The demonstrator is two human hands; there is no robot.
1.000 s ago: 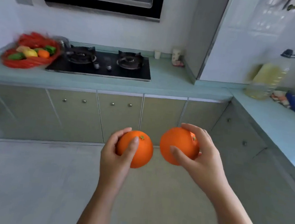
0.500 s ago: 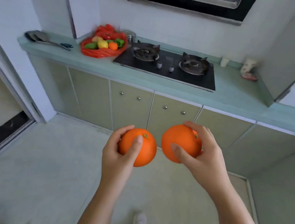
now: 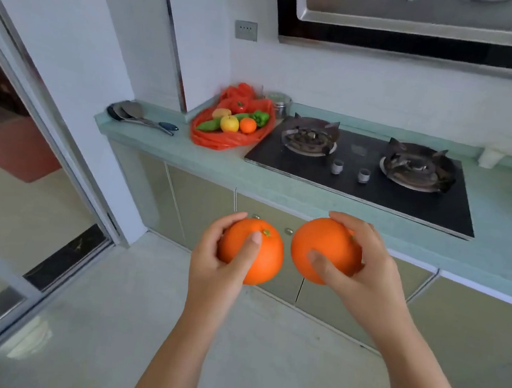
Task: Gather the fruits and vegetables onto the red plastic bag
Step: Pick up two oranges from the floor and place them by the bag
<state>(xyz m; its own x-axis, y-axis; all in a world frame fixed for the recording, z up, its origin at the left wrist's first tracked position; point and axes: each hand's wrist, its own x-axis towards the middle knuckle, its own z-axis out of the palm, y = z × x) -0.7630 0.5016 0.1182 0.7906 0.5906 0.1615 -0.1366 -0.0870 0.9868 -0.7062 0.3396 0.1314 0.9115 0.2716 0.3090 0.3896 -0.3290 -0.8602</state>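
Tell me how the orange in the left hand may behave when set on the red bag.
The orange is round and smooth, so it would probably roll on a flat spot. It shows no dent under the grip of the left hand, so it is likely firm. The red plastic bag looks crumpled with raised edges, which may stop it.

Counter (image 3: 500,221) with red bag (image 3: 222,141), hob (image 3: 360,191)

Three oranges (image 3: 268,259) (image 3: 325,243) (image 3: 248,125), two hands (image 3: 217,269) (image 3: 367,270), one red bag (image 3: 222,140).
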